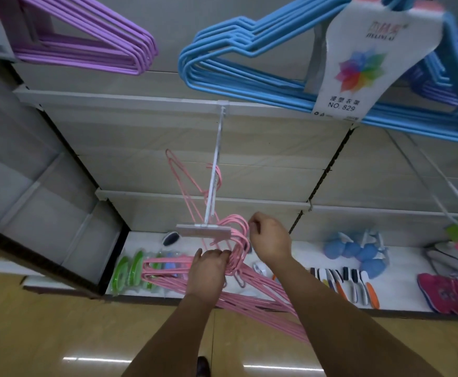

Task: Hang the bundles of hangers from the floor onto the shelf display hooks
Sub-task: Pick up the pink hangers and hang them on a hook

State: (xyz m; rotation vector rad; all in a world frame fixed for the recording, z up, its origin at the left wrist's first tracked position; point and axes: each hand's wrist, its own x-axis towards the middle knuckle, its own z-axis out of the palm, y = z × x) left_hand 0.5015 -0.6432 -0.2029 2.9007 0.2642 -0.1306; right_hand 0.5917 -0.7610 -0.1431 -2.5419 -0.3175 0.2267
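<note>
Below the display hook, left hand grips pink hanger bundle, right hand pinches its hooks.

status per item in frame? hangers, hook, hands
pink hanger bundle: held at the hook's tip, not clearly hung yet
display hook: one pink hanger already on it
blue hanger bundle: hung
purple hanger bundle: hung
left hand: grips the pink necks
right hand: pinches the pink hook tops

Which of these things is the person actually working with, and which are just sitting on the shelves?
In use:
pink hangers, gripped by the left hand
right hand, at their hook tops
display hook

Just lying about:
blue hangers
purple hangers
brushes
blue sponges
green packs
</note>
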